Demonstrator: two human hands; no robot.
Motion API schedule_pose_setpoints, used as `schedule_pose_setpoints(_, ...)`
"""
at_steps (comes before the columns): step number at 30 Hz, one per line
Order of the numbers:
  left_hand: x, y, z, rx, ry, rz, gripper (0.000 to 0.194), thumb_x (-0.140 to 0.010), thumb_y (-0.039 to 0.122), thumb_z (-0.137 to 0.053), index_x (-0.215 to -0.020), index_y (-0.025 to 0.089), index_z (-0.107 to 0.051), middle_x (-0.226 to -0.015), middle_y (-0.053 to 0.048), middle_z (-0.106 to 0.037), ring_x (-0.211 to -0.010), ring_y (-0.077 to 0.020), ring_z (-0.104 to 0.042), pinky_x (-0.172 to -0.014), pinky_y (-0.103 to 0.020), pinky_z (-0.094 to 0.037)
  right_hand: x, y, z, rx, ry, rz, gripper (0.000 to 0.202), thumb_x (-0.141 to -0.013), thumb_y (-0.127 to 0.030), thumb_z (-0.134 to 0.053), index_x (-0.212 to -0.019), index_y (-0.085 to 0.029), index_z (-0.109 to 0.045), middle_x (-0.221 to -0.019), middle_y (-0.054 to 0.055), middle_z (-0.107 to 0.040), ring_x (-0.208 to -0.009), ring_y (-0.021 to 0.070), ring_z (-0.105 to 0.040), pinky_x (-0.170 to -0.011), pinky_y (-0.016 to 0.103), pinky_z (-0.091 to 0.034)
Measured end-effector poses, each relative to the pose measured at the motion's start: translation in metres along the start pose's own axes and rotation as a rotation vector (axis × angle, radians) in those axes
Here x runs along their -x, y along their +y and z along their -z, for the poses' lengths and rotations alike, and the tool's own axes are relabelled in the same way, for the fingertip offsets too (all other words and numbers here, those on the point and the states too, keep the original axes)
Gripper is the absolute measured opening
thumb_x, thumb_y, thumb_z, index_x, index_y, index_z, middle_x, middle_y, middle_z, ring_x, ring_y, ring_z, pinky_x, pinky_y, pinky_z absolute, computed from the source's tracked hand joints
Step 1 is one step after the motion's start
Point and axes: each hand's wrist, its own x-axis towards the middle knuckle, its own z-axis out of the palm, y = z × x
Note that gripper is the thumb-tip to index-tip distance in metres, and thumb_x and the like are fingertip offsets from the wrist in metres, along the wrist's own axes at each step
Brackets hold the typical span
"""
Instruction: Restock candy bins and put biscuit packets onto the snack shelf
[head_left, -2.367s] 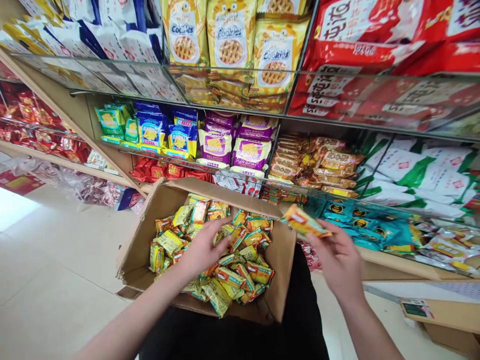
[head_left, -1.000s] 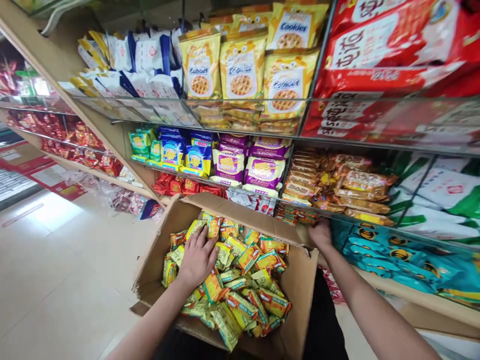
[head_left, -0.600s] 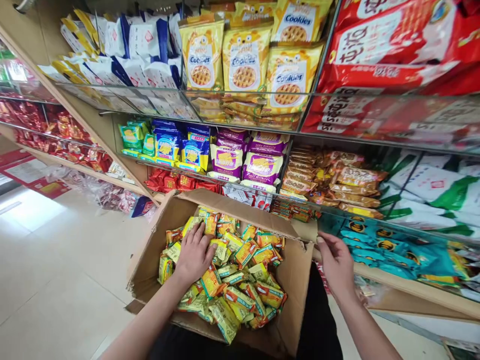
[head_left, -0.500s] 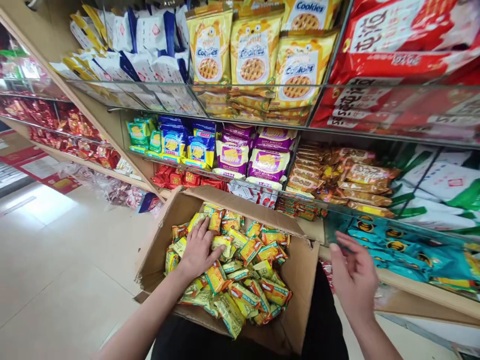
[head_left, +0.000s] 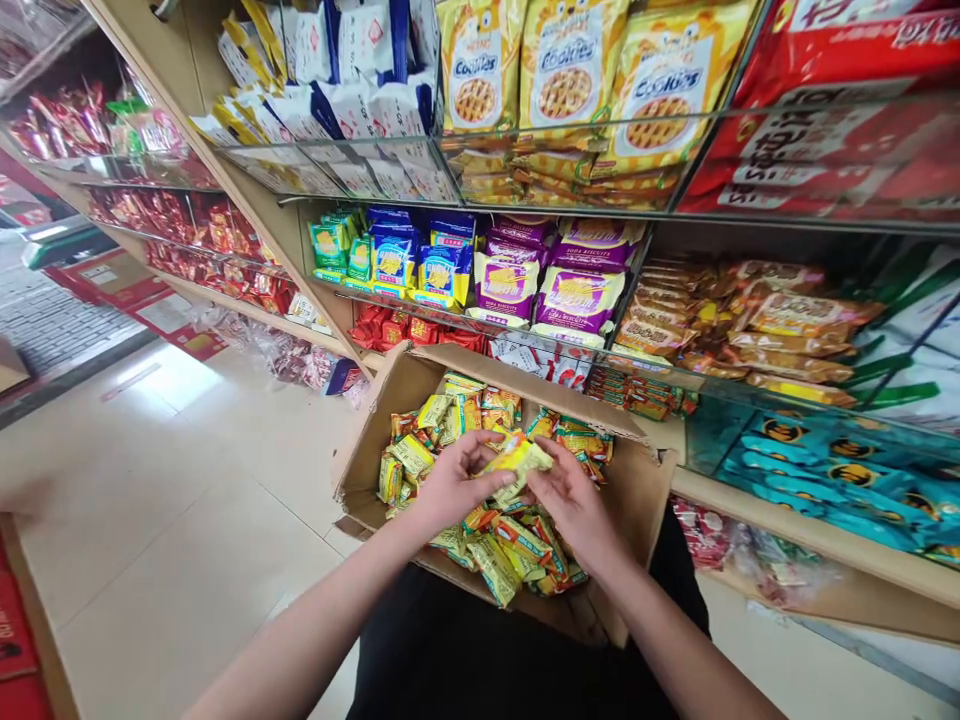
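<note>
Small yellow-and-orange snack packets (head_left: 517, 460) are held between my two hands, just above an open cardboard box (head_left: 637, 500). My left hand (head_left: 461, 490) closes on them from the left, thumb across the front. From the right, my right hand (head_left: 574, 500) grips their other end with its fingertips. How many packets are between the hands I cannot tell. Under the hands, the box is well filled with loose packets (head_left: 495, 568) of the same kind. It rests on my lap against the lowest shelf.
Glass-fronted shelves ahead hold yellow cookie bags (head_left: 566, 75), purple soda biscuit packs (head_left: 577, 290), brown packets (head_left: 795, 310) and teal packets (head_left: 825, 470). Plastic bags of sweets (head_left: 292, 360) lie on the tiled floor (head_left: 187, 500) at left. A red box (head_left: 19, 620) stands at the lower left.
My right hand has come in from the right of the box to the packets. My left hand has lifted from the pile and now holds packets. The view has shifted left.
</note>
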Motion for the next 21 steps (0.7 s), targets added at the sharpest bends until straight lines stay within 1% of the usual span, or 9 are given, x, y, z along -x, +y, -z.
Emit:
schedule_pose_setpoints(3,0.008,0.006,-0.023,0.200,0.057,0.069,0.044,-0.063,0.030,-0.075,-0.099,0.018,-0.052,-0.072,0.003,-0.056,-0.064,-0.0078,-0.052,-0.061,-0.020,-0.041,-0.002,-0.009,0.004,0.091,0.041,0.025,0.028,-0.082,-0.036,-0.053,-0.104,-0.019,-0.056,-0.090,0.005,-0.067,-0.073,0.0171,-0.064,-0.064,0.030,-0.054)
schedule_pose_setpoints(5,0.012,0.012,-0.031,0.390,0.168,0.181,0.044,-0.064,0.034,-0.073,-0.100,0.020,-0.052,-0.086,0.000,-0.059,-0.077,-0.0098,-0.056,-0.070,-0.022,-0.043,0.002,-0.014,0.011,0.272,0.145,0.199,0.024,-0.081,-0.029,-0.055,-0.103,-0.021,-0.059,-0.095,0.005,-0.067,-0.081,0.0183,-0.063,-0.071,0.033,-0.053)
schedule_pose_setpoints(7,0.014,0.019,-0.035,0.628,0.135,0.353,0.041,-0.071,0.043,-0.065,-0.104,0.021,-0.052,-0.095,-0.003,-0.060,-0.082,-0.0123,-0.058,-0.075,-0.026,-0.045,0.008,-0.016,0.016,0.448,0.194,0.445,0.026,-0.081,-0.019,-0.054,-0.106,-0.022,-0.059,-0.105,0.006,-0.064,-0.098,0.0202,-0.059,-0.084,0.038,-0.049)
schedule_pose_setpoints(9,0.014,0.024,-0.037,0.794,0.044,0.454,0.039,-0.076,0.041,-0.061,-0.108,0.022,-0.051,-0.093,-0.003,-0.061,-0.077,-0.0125,-0.060,-0.070,-0.026,-0.046,0.014,-0.017,0.020,0.575,0.125,0.624,0.031,-0.079,-0.011,-0.053,-0.106,-0.023,-0.059,-0.111,0.007,-0.061,-0.110,0.0216,-0.052,-0.092,0.042,-0.044)
schedule_pose_setpoints(11,0.013,0.026,-0.038,0.826,0.044,0.419,0.044,-0.072,0.027,-0.067,-0.112,0.023,-0.049,-0.089,-0.002,-0.063,-0.073,-0.0115,-0.060,-0.065,-0.023,-0.045,0.022,-0.017,0.021,0.627,-0.009,0.667,0.031,-0.077,-0.010,-0.054,-0.105,-0.022,-0.059,-0.115,0.008,-0.059,-0.116,0.0236,-0.046,-0.094,0.045,-0.042)
schedule_pose_setpoints(13,0.013,0.024,-0.040,0.795,0.070,0.352,0.058,-0.066,0.013,-0.072,-0.117,0.025,-0.046,-0.087,0.001,-0.065,-0.074,-0.0109,-0.061,-0.065,-0.021,-0.044,0.028,-0.017,0.021,0.592,-0.060,0.640,0.030,-0.076,-0.012,-0.056,-0.104,-0.022,-0.059,-0.117,0.009,-0.057,-0.118,0.0252,-0.044,-0.096,0.047,-0.041)
schedule_pose_setpoints(15,0.012,0.021,-0.042,0.769,0.055,0.289,0.064,-0.064,0.011,-0.073,-0.120,0.025,-0.044,-0.085,0.001,-0.066,-0.078,-0.0112,-0.062,-0.069,-0.021,-0.044,0.031,-0.016,0.020,0.492,0.061,0.548,0.032,-0.077,-0.014,-0.057,-0.108,-0.022,-0.056,-0.118,0.009,-0.055,-0.114,0.0246,-0.047,-0.093,0.046,-0.043)
schedule_pose_setpoints(18,0.011,0.017,-0.046,0.712,0.027,0.215,0.060,-0.065,0.015,-0.073,-0.117,0.023,-0.045,-0.084,0.001,-0.067,-0.076,-0.0093,-0.061,-0.070,-0.020,-0.042,0.027,-0.012,0.022,0.293,0.277,0.246,0.041,-0.080,-0.025,-0.056,-0.120,-0.022,-0.047,-0.114,0.010,-0.054,-0.096,0.0203,-0.057,-0.078,0.037,-0.051)
schedule_pose_setpoints(21,0.011,0.015,-0.045,0.650,-0.002,0.214,0.054,-0.066,0.018,-0.073,-0.113,0.021,-0.047,-0.082,0.001,-0.067,-0.069,-0.0071,-0.060,-0.066,-0.018,-0.042,0.017,-0.008,0.027,0.136,0.288,-0.008,0.048,-0.079,-0.037,-0.057,-0.122,-0.022,-0.045,-0.111,0.009,-0.056,-0.082,0.0164,-0.060,-0.067,0.030,-0.053)
